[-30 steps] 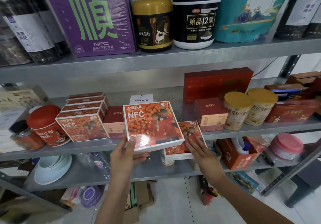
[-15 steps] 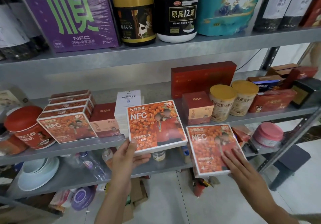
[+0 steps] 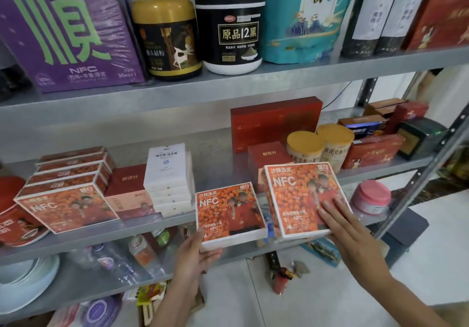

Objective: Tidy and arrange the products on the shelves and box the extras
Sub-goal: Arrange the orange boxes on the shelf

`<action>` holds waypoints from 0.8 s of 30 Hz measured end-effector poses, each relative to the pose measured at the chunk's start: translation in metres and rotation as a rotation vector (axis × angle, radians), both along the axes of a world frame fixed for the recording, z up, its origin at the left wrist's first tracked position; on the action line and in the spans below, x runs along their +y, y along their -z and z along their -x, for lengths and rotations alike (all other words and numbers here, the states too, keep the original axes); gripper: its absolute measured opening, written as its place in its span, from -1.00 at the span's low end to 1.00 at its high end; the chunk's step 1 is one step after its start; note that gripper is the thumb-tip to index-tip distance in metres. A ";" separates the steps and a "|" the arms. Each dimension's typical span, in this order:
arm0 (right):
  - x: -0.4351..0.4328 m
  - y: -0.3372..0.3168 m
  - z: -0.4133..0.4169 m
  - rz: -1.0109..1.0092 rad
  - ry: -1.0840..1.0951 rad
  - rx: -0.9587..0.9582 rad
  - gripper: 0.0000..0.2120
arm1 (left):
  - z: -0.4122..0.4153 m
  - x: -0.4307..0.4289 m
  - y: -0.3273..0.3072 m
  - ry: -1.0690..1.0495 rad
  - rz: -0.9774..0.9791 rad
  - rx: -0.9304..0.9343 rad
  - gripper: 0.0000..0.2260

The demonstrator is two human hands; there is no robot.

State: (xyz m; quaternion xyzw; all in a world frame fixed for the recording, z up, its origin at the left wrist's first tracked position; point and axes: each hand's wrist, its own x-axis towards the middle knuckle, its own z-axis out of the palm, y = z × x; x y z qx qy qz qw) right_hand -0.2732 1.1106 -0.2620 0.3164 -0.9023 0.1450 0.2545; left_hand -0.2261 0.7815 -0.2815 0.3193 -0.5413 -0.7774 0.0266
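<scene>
Both orange boxes are up in the air in front of the middle shelf (image 3: 215, 154), one per hand. The left hand (image 3: 196, 255) pinches the left NFC box (image 3: 228, 212) at its bottom-left corner, thumb on the printed face and fingers curled underneath. The right hand (image 3: 355, 235) has its fingers laid flat across the lower right of the right NFC box (image 3: 299, 197). I can't see the thumb, but I'd guess it's clamping from below, since nothing else is holding that box up.

Handling-wise these look like stiff, flat cartons, probably light enough for a corner pinch. The glossy face could be slippery though, so I'd grab along the white side edges or support the bottom instead of trusting one corner.

As for room, there's a bare stretch of shelf between the white box stack (image 3: 170, 179) and the small red box (image 3: 269, 156), right behind the left box. The row of matching boxes (image 3: 66, 199) sits at the left, so that's the obvious group to join. Watch the shelf's front lip and the yellow-lidded jars (image 3: 319, 146) just behind the right box. Headroom under the upper shelf (image 3: 228, 90) looks fine.
</scene>
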 end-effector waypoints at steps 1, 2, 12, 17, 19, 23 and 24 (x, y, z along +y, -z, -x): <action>-0.004 0.000 0.004 -0.014 -0.017 0.024 -0.33 | 0.007 -0.001 0.001 0.009 -0.013 -0.007 -0.80; -0.008 0.000 0.008 -0.026 -0.028 0.036 -0.34 | 0.014 -0.002 0.002 0.012 -0.045 -0.018 -0.82; -0.056 -0.004 0.039 -0.007 -0.103 -0.021 -0.09 | 0.057 0.001 0.002 -0.058 -0.443 -0.016 -0.83; -0.070 0.002 0.052 0.026 -0.173 0.025 -0.13 | 0.038 0.020 -0.020 0.116 -0.149 -0.029 -0.49; -0.074 0.007 0.054 0.016 -0.196 0.030 -0.13 | 0.037 0.025 -0.040 0.264 -0.031 0.060 -0.45; -0.083 0.009 0.056 0.049 -0.200 0.028 -0.21 | 0.041 0.035 -0.057 0.278 0.170 0.067 -0.59; -0.085 0.008 0.056 0.065 -0.217 0.059 -0.32 | 0.042 0.034 -0.058 0.236 0.159 0.065 -0.64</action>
